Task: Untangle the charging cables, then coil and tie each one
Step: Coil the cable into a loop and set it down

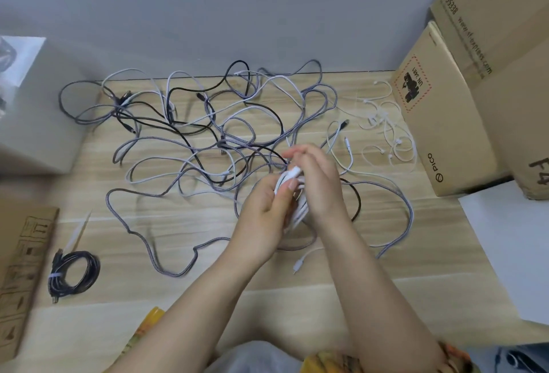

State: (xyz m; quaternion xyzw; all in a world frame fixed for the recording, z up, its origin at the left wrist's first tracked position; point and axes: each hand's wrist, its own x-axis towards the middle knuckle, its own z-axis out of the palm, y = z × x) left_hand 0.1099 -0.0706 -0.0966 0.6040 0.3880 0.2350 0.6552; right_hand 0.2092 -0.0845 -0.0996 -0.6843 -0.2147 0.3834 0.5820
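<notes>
Wooden tabletop (pixel 190 292) is carrying everything, running back to a grey wall. Big cardboard boxes (pixel 463 99) are standing stacked at the right edge, the front one showing a red dashed label and "PICO" print. A grey box (pixel 38 111) is sitting at the left, a flat cardboard piece (pixel 20 271) is lying at the near left edge, and a white sheet (pixel 511 247) is lying at the near right.

Tangled pile of charging cables (pixel 214 140) is sprawling across the middle of the tabletop: grey braided, black and white ones crossing over each other, loops reaching the far edge. Thin white ties (pixel 386 126) are lying loose near the front box, apart from the pile.

Both forearms are coming in from the bottom. Left hand (pixel 267 206) is gripping a coiled white cable (pixel 292 194) just above the near right part of the pile, thumb curling over the coil's top, fingers (pixel 289 184) wrapping it. Right hand (pixel 315 176) is touching the same coil from the right, its fingers curling round the upper end; exact pinch is blurred. A white plug end (pixel 298 264) is lying on the tabletop just below the hands.

A black coiled cable (pixel 74 271), already tied with a pale band, is lying at the near left beside the flat cardboard, well apart from the pile
</notes>
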